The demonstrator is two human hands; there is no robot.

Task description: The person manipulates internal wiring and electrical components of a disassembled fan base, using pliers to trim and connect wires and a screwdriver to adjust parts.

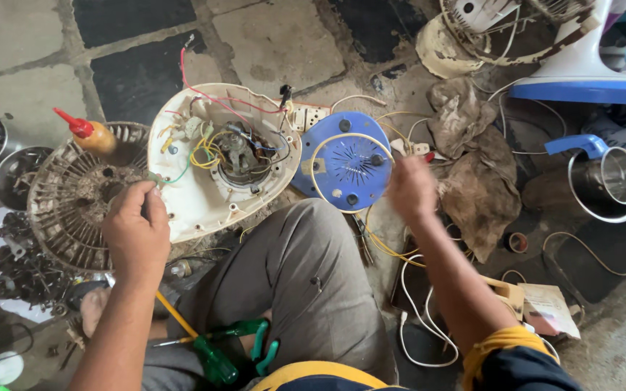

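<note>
The cream plastic fan housing [204, 195] lies open side up on the floor [277, 43], tilted against the person's knee [306, 246], left of centre. Its shell is smooth, oval and grimy. A motor [239, 153] sits in the cavity, surrounded by yellow, red, blue and green wires [208, 152]; one red lead runs out over the upper rim.

The left hand [137, 230] rests on the housing's left edge. Its grip is closed, fingertips pinched on a thin green wire at the rim. The right hand [412, 190] hovers beside a round blue perforated cover [345, 170] just right of the housing. It is motion-blurred; whether its grip is closed or holds anything cannot be determined.

The floor consists of worn stone slabs, pale and dark, with dusty joints. Left of the housing lie a round ribbed grille [70, 199] and a small oil bottle [88, 132] with a red nozzle. Dirty brown rags [476, 166] lie crumpled to the right, near a steel mug [610, 177] with a blue handle. Green-handled pliers [259, 340] and a green-handled screwdriver [204, 347] rest in the person's lap.
</note>
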